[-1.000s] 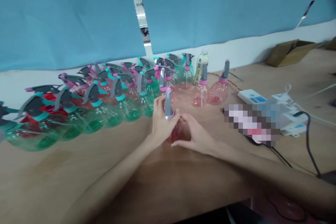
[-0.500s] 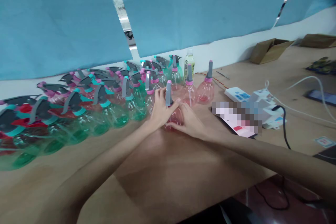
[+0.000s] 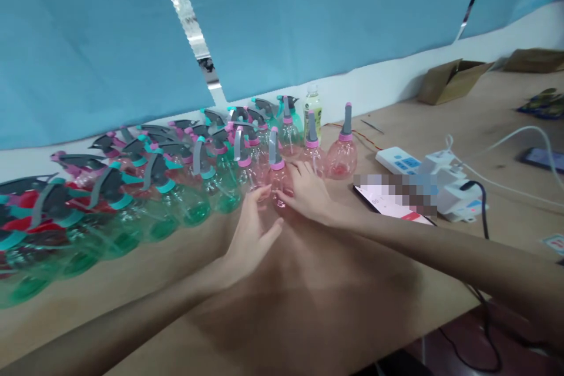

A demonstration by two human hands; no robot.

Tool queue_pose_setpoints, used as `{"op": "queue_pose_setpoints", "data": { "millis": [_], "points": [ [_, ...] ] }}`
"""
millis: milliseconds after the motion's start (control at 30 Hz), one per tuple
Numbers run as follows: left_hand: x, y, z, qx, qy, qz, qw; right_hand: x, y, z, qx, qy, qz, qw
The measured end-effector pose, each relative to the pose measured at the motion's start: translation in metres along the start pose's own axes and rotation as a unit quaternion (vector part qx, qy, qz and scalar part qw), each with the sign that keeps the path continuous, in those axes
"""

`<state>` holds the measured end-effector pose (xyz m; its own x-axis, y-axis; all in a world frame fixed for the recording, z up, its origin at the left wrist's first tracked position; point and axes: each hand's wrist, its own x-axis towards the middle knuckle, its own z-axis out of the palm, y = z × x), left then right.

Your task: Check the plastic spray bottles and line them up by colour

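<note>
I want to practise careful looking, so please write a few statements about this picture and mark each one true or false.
1. The right hand is on a pink spray bottle. True.
2. The left hand is gripping the phone. False: the left hand is open near that bottle, and the phone lies to the right of both hands.
3. A labelled drink bottle stands farther back than the pink spray bottle. True.
4. The green spray bottles are to the right of the phone. False: the green spray bottles are to its left.
</note>
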<state>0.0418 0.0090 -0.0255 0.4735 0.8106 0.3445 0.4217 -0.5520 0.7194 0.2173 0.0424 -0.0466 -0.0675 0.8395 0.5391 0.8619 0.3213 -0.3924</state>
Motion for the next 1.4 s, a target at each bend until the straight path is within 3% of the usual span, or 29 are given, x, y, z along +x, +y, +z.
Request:
{"op": "queue_pose_setpoints", "data": {
  "millis": [100, 200, 367, 600, 733, 867, 1033, 1167, 1400],
  "points": [
    [-0.012, -0.002, 0.002, -0.039, -0.016, -0.059, 0.997, 0.004, -0.003, 0.001, -0.027, 0.002, 0.031, 0.999],
    [-0.008, -0.005, 0.006, -0.089, -0.011, -0.129, 0.988, 0.008, -0.001, 0.001, -0.031, -0.001, 0.054, 0.998],
    [0.011, -0.012, 0.013, -0.241, 0.052, -0.279, 0.928, 0.018, 0.002, 0.001, -0.056, -0.044, 0.092, 0.993],
    [0.016, -0.023, 0.013, -0.305, 0.064, -0.375, 0.873, 0.031, -0.001, 0.007, -0.072, -0.051, 0.117, 0.989],
    [0.015, -0.026, 0.012, -0.331, 0.070, -0.406, 0.849, 0.025, 0.000, -0.001, -0.045, -0.026, 0.097, 0.994],
    [0.019, -0.025, 0.012, -0.346, 0.071, -0.425, 0.834, 0.012, 0.014, -0.027, -0.024, 0.002, 0.068, 0.997],
    [0.027, -0.020, 0.019, -0.369, 0.055, -0.444, 0.815, 0.003, 0.048, -0.053, -0.048, 0.076, 0.123, 0.988],
    [0.033, -0.016, 0.029, -0.379, 0.043, -0.456, 0.804, 0.011, 0.064, -0.049, -0.024, 0.074, 0.143, 0.987],
    [0.030, -0.006, 0.032, -0.382, 0.029, -0.467, 0.797, 0.039, 0.057, -0.028, -0.023, 0.006, 0.220, 0.975]
  ]
}}
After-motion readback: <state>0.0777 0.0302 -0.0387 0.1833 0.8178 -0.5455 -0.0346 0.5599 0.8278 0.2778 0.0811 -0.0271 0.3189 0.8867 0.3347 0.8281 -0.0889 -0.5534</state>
